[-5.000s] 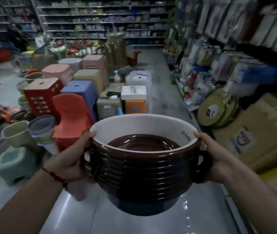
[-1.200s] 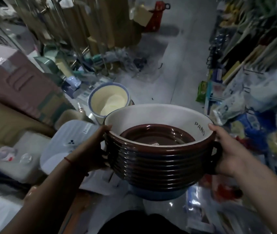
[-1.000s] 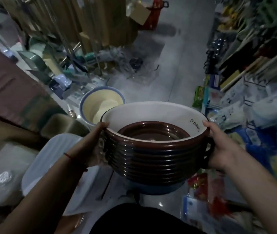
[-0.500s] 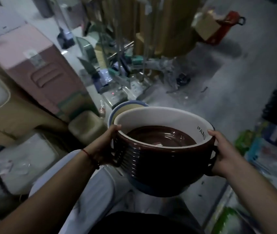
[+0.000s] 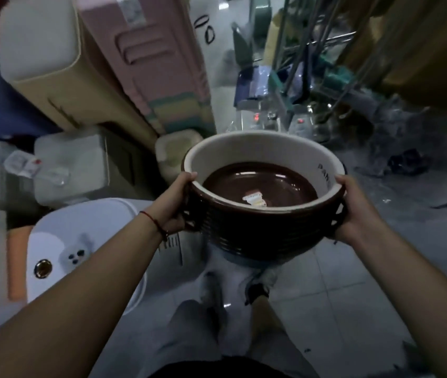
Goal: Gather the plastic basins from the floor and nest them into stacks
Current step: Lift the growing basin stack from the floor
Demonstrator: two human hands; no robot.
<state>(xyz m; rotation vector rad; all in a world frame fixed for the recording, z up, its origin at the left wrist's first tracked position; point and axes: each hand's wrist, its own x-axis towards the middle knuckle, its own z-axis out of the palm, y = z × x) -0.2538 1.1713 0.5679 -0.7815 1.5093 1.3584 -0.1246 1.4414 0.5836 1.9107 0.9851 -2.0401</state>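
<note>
Lowered since half a second ago, the stack of basins [image 5: 263,214] hangs over the floor [image 5: 339,282] between both hands: left grip [image 5: 174,205] and right grip [image 5: 353,211] curl around its side handles, seemingly with thumbs on the rim.

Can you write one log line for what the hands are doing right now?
left hand: grips basin stack | right hand: grips stack | stack: above floor

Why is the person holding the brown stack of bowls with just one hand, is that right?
Not quite. In the head view both hands hold the stack of bowls: the left hand grips one side and the right hand grips the other. The stack is brown, as you said.
</note>
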